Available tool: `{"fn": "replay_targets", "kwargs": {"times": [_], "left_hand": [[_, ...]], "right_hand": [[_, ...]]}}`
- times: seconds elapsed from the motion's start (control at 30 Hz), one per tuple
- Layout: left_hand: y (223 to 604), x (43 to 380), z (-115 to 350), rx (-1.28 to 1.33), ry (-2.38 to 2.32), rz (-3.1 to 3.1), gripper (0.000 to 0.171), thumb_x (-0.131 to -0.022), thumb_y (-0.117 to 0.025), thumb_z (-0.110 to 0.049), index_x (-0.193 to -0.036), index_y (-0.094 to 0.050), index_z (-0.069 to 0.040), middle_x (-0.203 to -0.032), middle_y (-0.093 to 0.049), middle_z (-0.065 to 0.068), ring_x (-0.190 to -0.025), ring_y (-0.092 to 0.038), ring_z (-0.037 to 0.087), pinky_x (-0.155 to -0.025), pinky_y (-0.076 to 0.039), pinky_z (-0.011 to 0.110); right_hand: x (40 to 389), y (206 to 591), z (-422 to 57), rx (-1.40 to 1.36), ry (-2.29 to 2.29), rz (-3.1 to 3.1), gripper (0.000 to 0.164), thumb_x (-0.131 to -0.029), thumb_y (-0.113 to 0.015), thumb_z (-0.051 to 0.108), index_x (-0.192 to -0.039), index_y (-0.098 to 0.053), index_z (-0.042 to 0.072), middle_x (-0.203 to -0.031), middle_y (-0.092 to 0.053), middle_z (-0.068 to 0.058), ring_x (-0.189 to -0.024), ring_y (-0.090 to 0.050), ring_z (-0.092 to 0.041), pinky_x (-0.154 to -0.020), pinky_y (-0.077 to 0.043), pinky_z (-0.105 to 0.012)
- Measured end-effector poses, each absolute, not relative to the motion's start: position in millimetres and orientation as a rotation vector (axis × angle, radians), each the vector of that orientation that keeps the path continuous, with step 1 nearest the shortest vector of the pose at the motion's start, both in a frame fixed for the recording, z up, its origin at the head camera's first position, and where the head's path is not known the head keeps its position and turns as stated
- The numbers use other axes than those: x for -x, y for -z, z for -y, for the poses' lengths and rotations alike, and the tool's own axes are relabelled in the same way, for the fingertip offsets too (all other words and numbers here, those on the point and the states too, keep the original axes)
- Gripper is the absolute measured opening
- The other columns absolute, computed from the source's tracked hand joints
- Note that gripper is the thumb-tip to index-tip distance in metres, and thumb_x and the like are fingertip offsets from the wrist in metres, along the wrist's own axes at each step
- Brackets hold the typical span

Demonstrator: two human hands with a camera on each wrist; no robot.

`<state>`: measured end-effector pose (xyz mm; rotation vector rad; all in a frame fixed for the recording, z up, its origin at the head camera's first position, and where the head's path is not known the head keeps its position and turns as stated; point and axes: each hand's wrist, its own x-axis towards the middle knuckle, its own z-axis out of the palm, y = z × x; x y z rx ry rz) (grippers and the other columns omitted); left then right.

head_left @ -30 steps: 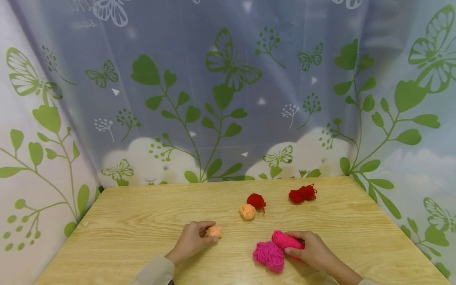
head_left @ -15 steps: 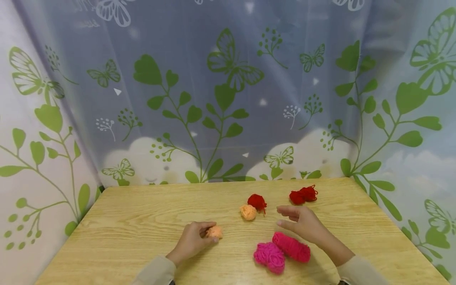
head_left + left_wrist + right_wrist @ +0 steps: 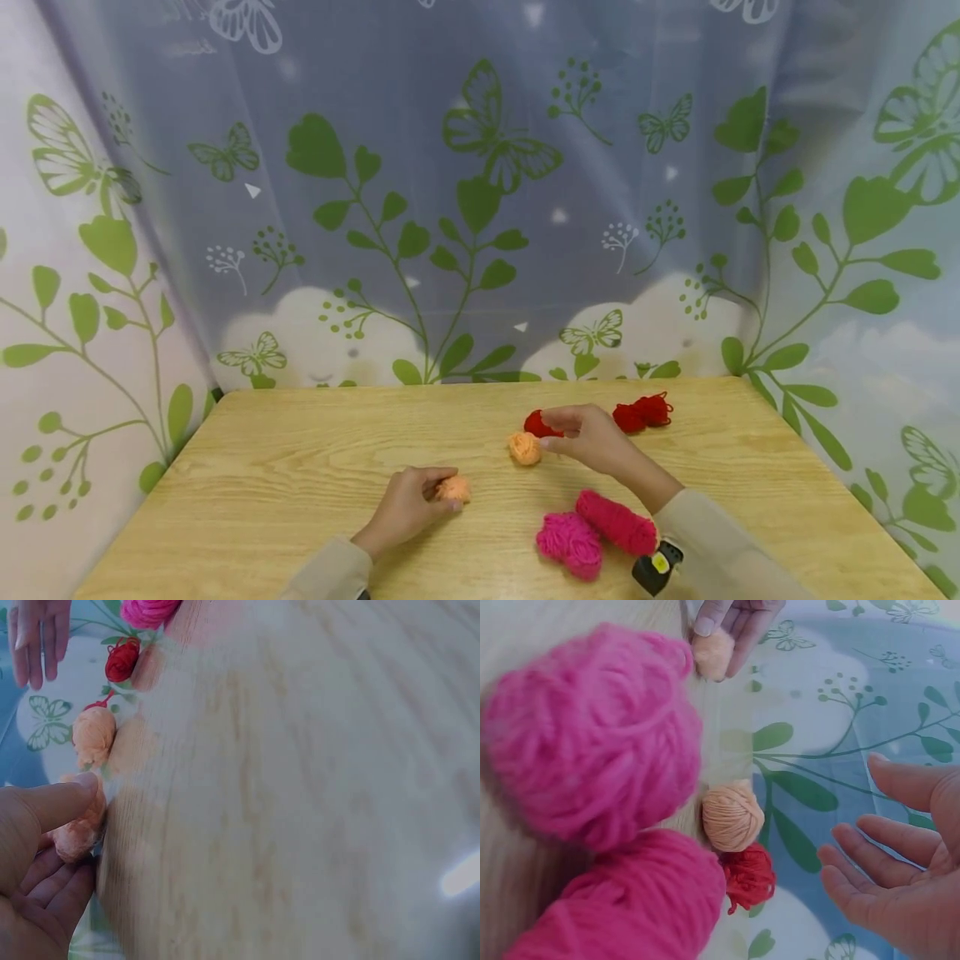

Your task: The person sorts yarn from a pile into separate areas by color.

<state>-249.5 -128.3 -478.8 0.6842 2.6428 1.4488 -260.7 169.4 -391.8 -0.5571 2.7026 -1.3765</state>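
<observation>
My left hand [image 3: 403, 510] pinches a small peach yarn ball [image 3: 454, 489] between thumb and fingers, at the table's middle; the left wrist view shows the thumb lying over this ball [image 3: 81, 825]. Above the table, my right hand [image 3: 598, 450] is beside a second peach yarn ball [image 3: 524, 448] and a red yarn ball [image 3: 535, 423], partly covering the red one in the head view. In the right wrist view, the right hand's fingers [image 3: 881, 840] are spread and loosely bent, with nothing between them.
A magenta yarn bundle [image 3: 568, 546] lies against a hot pink skein [image 3: 617, 522] at the front right of the wooden table [image 3: 300, 467]. Farther back on the right is a red yarn bundle [image 3: 643, 412]. A butterfly-printed curtain [image 3: 375, 250] hangs behind the table.
My right hand has let go of the hot pink skein and moved up and left to the second peach ball and red ball. The left hand has stayed with its peach ball.
</observation>
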Motion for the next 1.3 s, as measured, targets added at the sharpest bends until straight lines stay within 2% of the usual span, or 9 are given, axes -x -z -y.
{"fn": "replay_targets", "kwargs": {"times": [0.27,0.47,0.9,1.3], "left_hand": [[479,249,129,-0.716,-1.424,-2.686,0.046,-0.082,-0.077,-0.018,-0.119,-0.064,0.006,-0.118,-0.065,0.021,-0.108,-0.063,0.031,-0.082,-0.055,0.031],[481,250,129,-0.696,-1.426,-2.681,0.046,-0.082,-0.077,-0.016,-0.120,-0.063,0.005,-0.120,-0.064,0.020,-0.110,-0.062,0.030,-0.084,-0.055,0.031],[480,248,129,-0.675,-1.453,-2.630,0.049,-0.082,-0.076,-0.018,-0.123,-0.061,0.004,-0.123,-0.062,0.021,-0.113,-0.060,0.033,-0.087,-0.054,0.032],[478,247,129,-0.664,-1.469,-2.623,0.050,-0.081,-0.077,-0.016,-0.123,-0.061,0.006,-0.124,-0.061,0.023,-0.113,-0.060,0.034,-0.087,-0.053,0.031]], "right_hand": [[286,403,-153,0.471,1.333,-2.671,0.045,-0.084,-0.074,0.010,-0.125,-0.060,-0.005,-0.123,-0.063,-0.020,-0.112,-0.059,-0.035,-0.088,-0.053,-0.040],[299,413,-146,0.545,1.281,-2.670,0.043,-0.083,-0.074,0.006,-0.122,-0.061,-0.008,-0.120,-0.064,-0.021,-0.108,-0.061,-0.036,-0.088,-0.053,-0.039],[305,423,-141,0.557,1.209,-2.703,0.040,-0.081,-0.075,0.004,-0.117,-0.064,-0.009,-0.115,-0.066,-0.021,-0.106,-0.062,-0.035,-0.091,-0.051,-0.043],[307,430,-139,0.562,1.088,-2.757,0.038,-0.076,-0.080,0.005,-0.110,-0.068,-0.008,-0.105,-0.069,-0.017,-0.095,-0.064,-0.028,-0.082,-0.054,-0.036]]}}
